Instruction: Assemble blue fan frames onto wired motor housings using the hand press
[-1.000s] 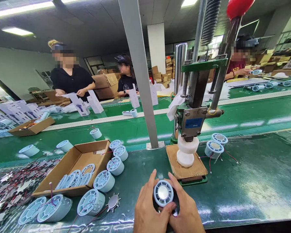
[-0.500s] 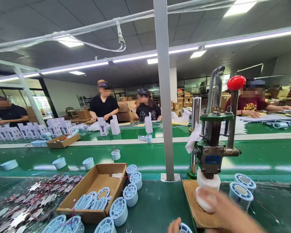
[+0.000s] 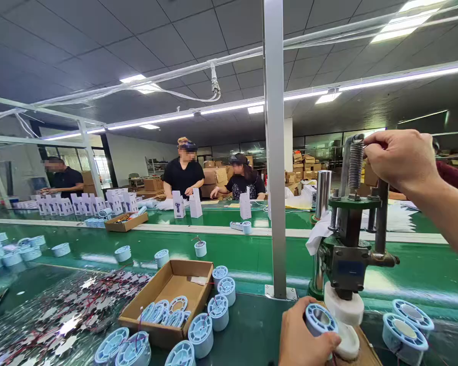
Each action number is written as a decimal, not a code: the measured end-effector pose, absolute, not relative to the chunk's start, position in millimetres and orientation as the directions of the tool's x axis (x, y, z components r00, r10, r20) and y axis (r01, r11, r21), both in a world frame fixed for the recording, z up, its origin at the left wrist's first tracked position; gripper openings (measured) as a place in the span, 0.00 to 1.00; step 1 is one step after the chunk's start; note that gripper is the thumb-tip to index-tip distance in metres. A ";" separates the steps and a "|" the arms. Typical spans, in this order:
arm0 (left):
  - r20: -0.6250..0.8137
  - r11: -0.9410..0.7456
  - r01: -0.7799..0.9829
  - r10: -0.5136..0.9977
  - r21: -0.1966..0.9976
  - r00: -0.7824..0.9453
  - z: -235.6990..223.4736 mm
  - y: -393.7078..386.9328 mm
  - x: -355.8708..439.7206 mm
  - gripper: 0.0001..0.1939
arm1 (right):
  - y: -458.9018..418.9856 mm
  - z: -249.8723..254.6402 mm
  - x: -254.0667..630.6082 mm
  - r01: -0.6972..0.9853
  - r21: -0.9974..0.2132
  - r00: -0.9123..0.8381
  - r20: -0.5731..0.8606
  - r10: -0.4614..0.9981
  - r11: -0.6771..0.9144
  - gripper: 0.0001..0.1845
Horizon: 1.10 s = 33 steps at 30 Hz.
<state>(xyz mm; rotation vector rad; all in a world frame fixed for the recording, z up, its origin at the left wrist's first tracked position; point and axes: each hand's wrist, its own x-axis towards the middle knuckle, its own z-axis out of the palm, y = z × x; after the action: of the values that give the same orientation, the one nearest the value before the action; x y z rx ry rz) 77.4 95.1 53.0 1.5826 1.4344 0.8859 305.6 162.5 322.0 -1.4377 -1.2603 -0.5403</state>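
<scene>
My left hand (image 3: 303, 341) is closed round a light blue round fan housing (image 3: 319, 319) and holds it beside the white die (image 3: 344, 309) at the foot of the green hand press (image 3: 347, 249). My right hand (image 3: 401, 160) is raised and wrapped over the top of the press lever, hiding its red knob. The lever stands upright next to a coiled spring (image 3: 355, 163).
A cardboard box (image 3: 173, 300) with blue rings sits at the left, with several blue housings (image 3: 218, 310) beside it and two (image 3: 404, 328) at the right. A heap of metal star parts with red wires (image 3: 61, 320) lies far left. A grey post (image 3: 275, 152) stands ahead. People work beyond the green conveyor (image 3: 221, 254).
The view has tilted up. My right hand left the housing and rose to grip the lever top. My left hand has carried the housing up to the press die.
</scene>
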 end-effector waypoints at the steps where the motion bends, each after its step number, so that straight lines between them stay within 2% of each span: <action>1: -0.042 0.001 0.404 0.995 0.915 0.094 56.6 97.2 84.1 0.33 | 162.9 321.5 307.3 0.903 -0.395 0.303 0.864 0.403 0.169 0.19; 4: -0.073 0.049 0.322 0.995 0.946 0.063 55.7 100.8 94.1 0.37 | 165.2 323.0 311.9 0.914 -0.369 0.285 0.879 0.381 0.167 0.15; 11: 0.028 -0.038 0.119 0.996 0.992 0.086 35.9 100.6 100.9 0.41 | 172.2 318.8 313.2 0.927 -0.338 0.281 0.913 0.296 0.161 0.17; 15: 0.073 -0.071 -0.016 0.985 0.997 0.159 26.8 103.8 121.6 0.37 | 169.7 315.3 309.7 0.896 -0.388 0.326 0.906 0.271 0.215 0.17; 19: 0.178 -0.146 -0.135 0.948 0.980 0.265 24.7 111.6 135.0 0.31 | 167.2 311.7 315.0 0.831 -0.467 0.387 0.876 0.288 0.303 0.19; 24: 0.263 -0.278 0.000 0.910 0.961 0.320 32.9 111.2 128.8 0.26 | 176.7 315.8 328.8 0.805 -0.457 0.364 0.884 0.292 0.379 0.22; 28: 0.271 -0.307 0.055 0.899 0.950 0.345 30.3 114.0 124.7 0.36 | 185.1 332.4 336.8 0.775 -0.479 0.320 0.860 0.398 0.412 0.30; 31: 0.286 -0.362 0.164 0.889 0.918 0.358 24.2 115.2 124.6 0.42 | 163.8 339.2 340.2 0.740 -0.508 0.254 0.818 0.516 0.441 0.32; 33: 0.288 -0.372 0.187 0.887 0.909 0.361 21.8 113.6 124.2 0.42 | 127.4 325.9 338.4 0.733 -0.434 0.187 0.869 0.459 0.524 0.31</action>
<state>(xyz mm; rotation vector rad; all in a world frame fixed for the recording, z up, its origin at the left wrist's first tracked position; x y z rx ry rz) 124.2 113.6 21.8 1.7907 0.9458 1.0588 338.4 127.4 325.9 -1.0972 -1.4513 -0.2604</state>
